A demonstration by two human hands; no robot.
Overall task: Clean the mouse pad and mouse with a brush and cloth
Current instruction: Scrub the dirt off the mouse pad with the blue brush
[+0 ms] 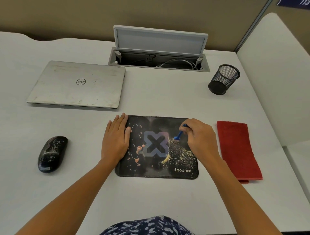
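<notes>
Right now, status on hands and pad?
Left hand flat on mouse pad edge. Right hand grips blue brush, bristles on pad. Mouse and red cloth lie aside, untouched.

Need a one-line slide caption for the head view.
Right hand holds a small blue brush to the speckled mouse pad; left hand lies flat on its left edge.

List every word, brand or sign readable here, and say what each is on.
"DELL" in a circled logo, upside down from here, on the closed laptop lid.
"sounce" after a lightning bolt, on the mouse pad, near right corner.
"X", large emblem, mid mouse pad.
Unreadable: the blue sign at top right, cut off.
Unreadable: a label on the mouse, too blurred.
</notes>
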